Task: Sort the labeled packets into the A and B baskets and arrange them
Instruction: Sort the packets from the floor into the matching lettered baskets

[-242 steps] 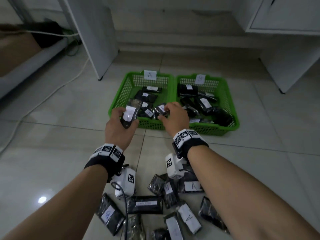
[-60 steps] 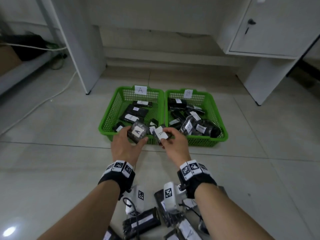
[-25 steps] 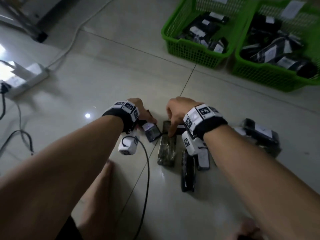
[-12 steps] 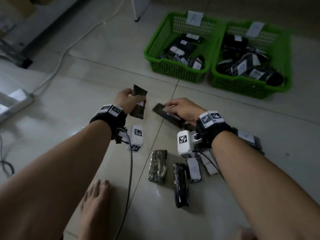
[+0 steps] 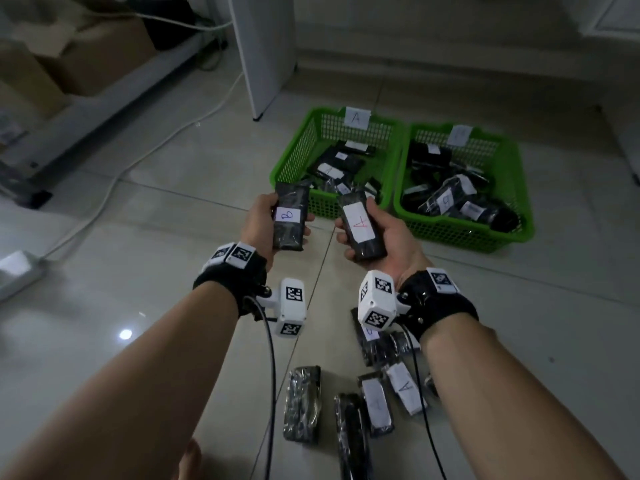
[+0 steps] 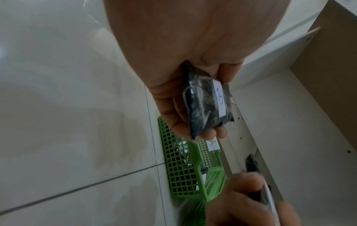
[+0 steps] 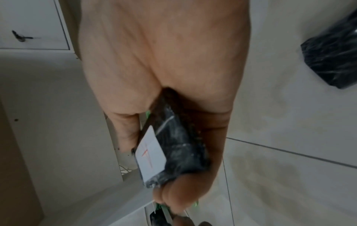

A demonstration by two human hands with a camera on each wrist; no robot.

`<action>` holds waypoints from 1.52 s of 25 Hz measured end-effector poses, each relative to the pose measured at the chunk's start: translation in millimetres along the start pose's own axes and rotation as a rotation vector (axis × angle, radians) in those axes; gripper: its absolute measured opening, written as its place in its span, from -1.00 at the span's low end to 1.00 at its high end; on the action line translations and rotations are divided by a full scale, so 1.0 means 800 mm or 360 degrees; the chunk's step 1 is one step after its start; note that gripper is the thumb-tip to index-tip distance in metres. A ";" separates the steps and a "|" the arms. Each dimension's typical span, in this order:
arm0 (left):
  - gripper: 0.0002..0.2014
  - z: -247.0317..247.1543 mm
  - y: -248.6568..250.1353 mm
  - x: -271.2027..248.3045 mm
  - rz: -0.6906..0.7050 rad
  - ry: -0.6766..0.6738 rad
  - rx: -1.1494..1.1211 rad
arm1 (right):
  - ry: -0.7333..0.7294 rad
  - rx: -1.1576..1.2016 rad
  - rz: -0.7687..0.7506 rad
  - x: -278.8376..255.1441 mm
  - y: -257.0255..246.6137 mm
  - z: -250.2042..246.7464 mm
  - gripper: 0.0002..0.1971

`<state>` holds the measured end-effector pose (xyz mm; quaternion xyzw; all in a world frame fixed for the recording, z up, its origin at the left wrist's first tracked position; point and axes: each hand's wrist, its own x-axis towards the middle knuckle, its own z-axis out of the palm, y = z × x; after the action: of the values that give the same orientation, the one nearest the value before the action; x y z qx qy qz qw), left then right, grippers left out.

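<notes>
My left hand (image 5: 263, 220) grips a black packet labelled B (image 5: 290, 216), held label up in front of the baskets; the left wrist view shows the same packet (image 6: 207, 105) lying across my curled fingers. My right hand (image 5: 384, 237) grips a black packet labelled A (image 5: 362, 226), also seen in the right wrist view as packet A (image 7: 173, 151). Beyond the hands stand two green baskets: basket A (image 5: 294, 157) on the left and basket B (image 5: 516, 199) on the right, each holding several black packets.
Several more black packets (image 5: 375, 403) lie on the tiled floor below my wrists. A white cable (image 5: 145, 157) runs across the floor at left toward a power strip (image 5: 17, 271). A white cabinet panel (image 5: 263, 53) stands behind basket A. My bare foot (image 5: 190, 462) is at the bottom.
Both hands have risen from the floor pile toward the baskets, each with a packet. The packets are now turned label up, so B and A can be read.
</notes>
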<state>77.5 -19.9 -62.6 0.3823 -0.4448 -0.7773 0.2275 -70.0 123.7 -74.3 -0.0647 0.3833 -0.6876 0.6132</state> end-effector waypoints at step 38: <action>-0.48 0.138 -0.040 0.090 0.0693 -0.0143 0.0600 | 0.0876 -0.1105 -0.0843 0.057 -0.075 -0.049 -0.90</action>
<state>-54.5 2.9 -84.0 0.2786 -0.6627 -0.6299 0.2939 -150.6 97.9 -82.1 -0.1761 0.7066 -0.6431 0.2369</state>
